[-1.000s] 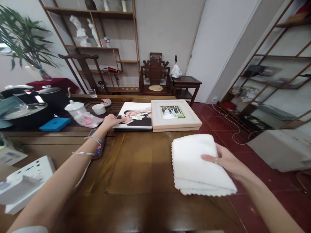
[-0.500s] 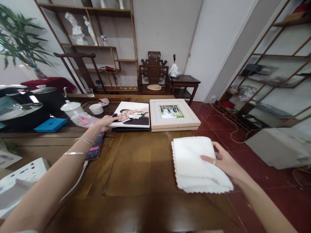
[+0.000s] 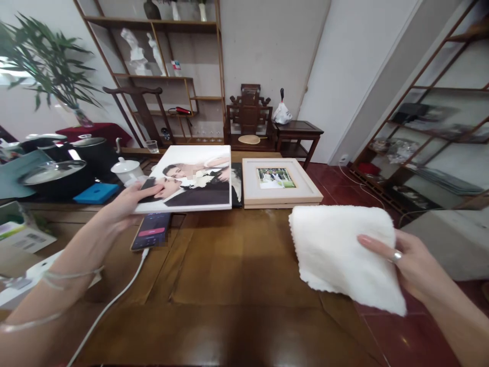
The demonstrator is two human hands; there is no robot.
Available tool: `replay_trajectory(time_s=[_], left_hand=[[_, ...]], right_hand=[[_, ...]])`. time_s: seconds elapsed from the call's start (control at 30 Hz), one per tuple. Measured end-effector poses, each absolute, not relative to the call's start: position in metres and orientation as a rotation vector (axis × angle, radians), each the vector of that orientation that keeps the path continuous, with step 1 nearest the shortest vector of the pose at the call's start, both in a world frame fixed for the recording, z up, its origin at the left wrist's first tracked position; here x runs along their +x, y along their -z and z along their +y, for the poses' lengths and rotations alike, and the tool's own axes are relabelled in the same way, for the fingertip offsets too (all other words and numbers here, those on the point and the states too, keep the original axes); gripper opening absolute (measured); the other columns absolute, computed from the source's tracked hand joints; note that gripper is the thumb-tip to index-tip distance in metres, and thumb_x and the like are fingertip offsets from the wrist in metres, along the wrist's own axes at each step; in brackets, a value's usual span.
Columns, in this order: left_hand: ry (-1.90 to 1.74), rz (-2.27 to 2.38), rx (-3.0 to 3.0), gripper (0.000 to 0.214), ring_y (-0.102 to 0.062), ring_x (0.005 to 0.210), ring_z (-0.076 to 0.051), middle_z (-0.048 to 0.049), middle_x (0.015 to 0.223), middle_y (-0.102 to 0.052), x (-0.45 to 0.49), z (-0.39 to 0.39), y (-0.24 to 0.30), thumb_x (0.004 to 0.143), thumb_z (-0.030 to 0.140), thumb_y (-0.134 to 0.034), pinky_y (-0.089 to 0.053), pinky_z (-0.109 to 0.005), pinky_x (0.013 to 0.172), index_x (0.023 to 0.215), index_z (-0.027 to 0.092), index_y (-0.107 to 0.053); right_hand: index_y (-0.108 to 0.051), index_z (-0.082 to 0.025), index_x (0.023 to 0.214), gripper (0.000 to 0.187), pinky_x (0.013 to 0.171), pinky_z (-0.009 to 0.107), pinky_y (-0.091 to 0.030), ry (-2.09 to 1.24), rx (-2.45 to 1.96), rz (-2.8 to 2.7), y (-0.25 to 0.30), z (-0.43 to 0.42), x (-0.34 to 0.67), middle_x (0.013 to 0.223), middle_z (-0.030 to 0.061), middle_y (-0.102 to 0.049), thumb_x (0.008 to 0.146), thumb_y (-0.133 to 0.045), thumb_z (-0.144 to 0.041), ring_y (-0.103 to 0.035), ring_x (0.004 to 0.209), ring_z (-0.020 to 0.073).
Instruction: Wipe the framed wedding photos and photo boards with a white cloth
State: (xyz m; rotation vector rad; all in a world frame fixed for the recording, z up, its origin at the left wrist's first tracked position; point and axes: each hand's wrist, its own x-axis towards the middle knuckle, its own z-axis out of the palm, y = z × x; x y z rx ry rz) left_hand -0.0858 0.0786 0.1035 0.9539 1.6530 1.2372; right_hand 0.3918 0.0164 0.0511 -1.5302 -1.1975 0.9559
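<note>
My left hand (image 3: 128,204) is closed on the left edge of a white-bordered photo panel (image 3: 191,178) showing a couple, thumb on top. The panel is raised off the table, and a dark item (image 3: 237,186) lies partly hidden behind its right side. My right hand (image 3: 410,260) grips a folded white cloth (image 3: 340,250) with scalloped edges, thumb on top and the other fingers underneath. Flat on the table, to the right of the panel, rests a pale wooden picture frame (image 3: 309,186) with a small outdoor couple photo. A phone (image 3: 153,230) with a white cable lies below my left hand.
All this is on a brown wooden table (image 3: 237,265). At its left stand a lidded pan (image 3: 53,178), a black kettle (image 3: 93,153), a white lidded cup (image 3: 125,169) and a blue box (image 3: 95,193). Behind are a dark chair (image 3: 250,114) and shelves.
My left hand has lifted the photo panel off its place and drawn it nearer and to the left. My right hand has shifted right with the cloth. The view has turned slightly left.
</note>
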Motion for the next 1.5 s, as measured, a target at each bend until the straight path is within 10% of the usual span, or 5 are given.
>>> replay_trajectory(time_s=[0.3, 0.5, 0.6, 0.73, 1.5], left_hand=[[-1.005, 1.519, 0.759, 0.055, -0.063, 0.059, -0.012, 0.0043, 0.081, -0.069, -0.055, 0.01, -0.08, 0.046, 0.027, -0.082, -0.045, -0.017, 0.045, 0.096, 0.025, -0.06], [-0.657, 1.223, 0.945, 0.039, -0.062, 0.075, -0.016, 0.0024, 0.083, -0.064, -0.028, -0.001, -0.056, 0.062, 0.032, -0.075, -0.047, -0.022, 0.061, 0.094, 0.024, -0.054], [-0.575, 1.109, 1.071, 0.032, -0.059, 0.075, -0.014, 0.0034, 0.08, -0.059, -0.019, 0.006, -0.051, 0.065, 0.031, -0.073, -0.045, -0.021, 0.063, 0.087, 0.022, -0.052], [-0.492, 1.056, 1.162, 0.032, -0.056, 0.078, -0.014, 0.0035, 0.082, -0.057, -0.013, 0.022, -0.045, 0.066, 0.031, -0.072, -0.044, -0.021, 0.063, 0.086, 0.021, -0.05], [-1.082, 1.408, 0.853, 0.061, -0.06, 0.104, -0.029, -0.0111, 0.113, -0.064, 0.032, 0.0, -0.025, 0.054, 0.035, -0.08, -0.05, -0.038, 0.088, 0.108, 0.016, -0.058]], right_hand=[[-0.044, -0.026, 0.065, 0.044, 0.037, 0.03, -0.03, 0.519, -1.709, -1.707, -0.074, -0.001, 0.362, 0.043, -0.0028, -0.039, 0.067, -0.049, -0.069, -0.041, 0.037, 0.018], [-0.036, -0.027, 0.054, 0.03, 0.042, 0.033, -0.034, 0.773, -1.4, -1.957, -0.062, -0.006, 0.365, 0.044, -0.001, -0.039, 0.08, -0.049, -0.033, -0.043, 0.04, 0.0188], [-0.044, -0.024, 0.059, 0.022, 0.059, 0.035, -0.044, 0.681, -1.031, -2.241, -0.053, -0.005, 0.355, 0.079, 0.007, -0.064, 0.08, -0.047, -0.019, -0.061, 0.074, 0.0226], [-0.045, -0.02, 0.061, 0.022, 0.078, 0.042, -0.043, 0.387, -0.807, -2.432, -0.034, -0.003, 0.332, 0.127, 0.008, -0.053, 0.08, -0.045, -0.009, -0.047, 0.116, 0.0285], [-0.06, -0.021, 0.068, 0.025, 0.063, 0.034, -0.048, 0.375, -0.858, -2.344, 0.002, 0.005, 0.302, 0.097, 0.0111, -0.06, 0.072, -0.042, -0.005, -0.05, 0.082, 0.0236]])
